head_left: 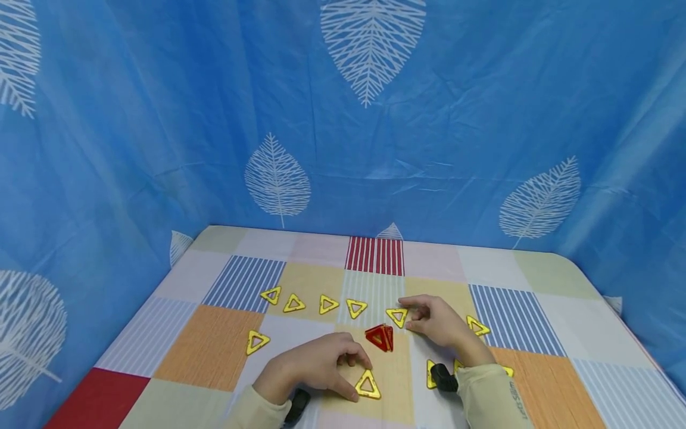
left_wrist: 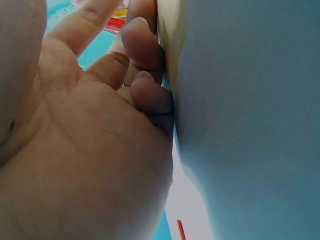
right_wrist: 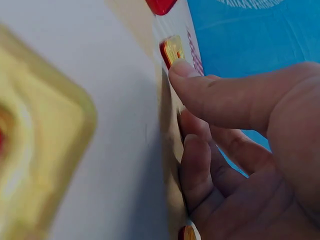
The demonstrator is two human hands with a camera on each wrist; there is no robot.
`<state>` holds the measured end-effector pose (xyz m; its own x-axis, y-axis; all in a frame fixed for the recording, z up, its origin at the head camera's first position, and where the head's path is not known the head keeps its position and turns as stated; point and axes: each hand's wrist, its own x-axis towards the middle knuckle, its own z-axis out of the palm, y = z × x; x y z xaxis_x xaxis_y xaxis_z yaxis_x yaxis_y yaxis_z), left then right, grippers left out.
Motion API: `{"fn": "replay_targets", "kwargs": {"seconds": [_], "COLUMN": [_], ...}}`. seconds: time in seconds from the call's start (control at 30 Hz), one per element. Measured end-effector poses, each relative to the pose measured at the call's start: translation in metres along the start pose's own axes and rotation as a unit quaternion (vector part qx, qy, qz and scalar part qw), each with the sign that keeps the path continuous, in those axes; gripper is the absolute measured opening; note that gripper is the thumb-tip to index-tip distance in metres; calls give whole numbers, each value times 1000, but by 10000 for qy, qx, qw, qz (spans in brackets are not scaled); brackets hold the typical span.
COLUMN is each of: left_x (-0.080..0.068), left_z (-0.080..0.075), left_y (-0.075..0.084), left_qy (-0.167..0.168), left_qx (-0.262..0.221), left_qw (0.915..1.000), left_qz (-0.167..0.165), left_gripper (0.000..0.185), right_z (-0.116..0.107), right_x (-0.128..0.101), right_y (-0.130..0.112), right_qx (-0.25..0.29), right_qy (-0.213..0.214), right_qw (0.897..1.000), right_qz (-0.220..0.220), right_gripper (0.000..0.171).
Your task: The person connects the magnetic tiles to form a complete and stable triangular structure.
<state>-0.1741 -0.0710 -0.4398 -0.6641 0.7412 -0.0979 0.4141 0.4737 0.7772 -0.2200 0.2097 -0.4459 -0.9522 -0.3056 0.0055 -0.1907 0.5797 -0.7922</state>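
Left hand: my left hand (head_left: 316,366) lies knuckles up on the near middle of the table (head_left: 541,351), fingers bent down onto the cloth. The fingertips and thumb touch the near yellow triangle (head_left: 367,385) at its left edge and top corner; I cannot tell whether they pinch it or only rest against it. In the left wrist view the curled fingers (left_wrist: 145,50) press against the cloth.

Right hand: my right hand (head_left: 436,322) lies palm down, further off and to the right of the left hand. Its forefinger and thumb close narrowly on the right corner of the far yellow triangle (head_left: 397,316). In the right wrist view the thumb tip (right_wrist: 182,70) sits against a yellow piece; the other fingers curl below it onto the cloth.

Red piece: a red triangle cluster (head_left: 380,336) stands up off the cloth between the two hands, just near of the far yellow triangle. I read it as free of both hands.

Far row: four yellow triangles lie flat in a line left of the far yellow triangle, from the leftmost (head_left: 271,294) to the rightmost (head_left: 356,307), each apart from the next.

Loose pieces: one yellow triangle (head_left: 256,341) lies alone on the left, well apart from the left hand. Another (head_left: 477,326) lies just right of the right hand. More yellow pieces (head_left: 431,374) lie partly hidden by the right wrist.

Surround: a blue leaf-print curtain (head_left: 343,119) encloses the table on the left, far and right sides.
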Motion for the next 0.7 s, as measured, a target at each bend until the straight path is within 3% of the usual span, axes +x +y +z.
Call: {"fn": "replay_targets", "kwargs": {"seconds": [0.43, 0.7], "left_x": [-1, -1], "left_z": [0, 1], "left_y": [1, 0], "left_qy": [22, 18], "left_qx": [-79, -69], "left_qw": [10000, 10000], "left_qz": [-43, -46], "left_gripper": [35, 35], "right_z": [1, 2], "right_x": [3, 0], "right_y": [0, 1], "right_qx": [-651, -703], "right_qy": [35, 245], "right_qw": [9978, 9972], "right_qz": [-104, -110], "right_gripper": [26, 18]}}
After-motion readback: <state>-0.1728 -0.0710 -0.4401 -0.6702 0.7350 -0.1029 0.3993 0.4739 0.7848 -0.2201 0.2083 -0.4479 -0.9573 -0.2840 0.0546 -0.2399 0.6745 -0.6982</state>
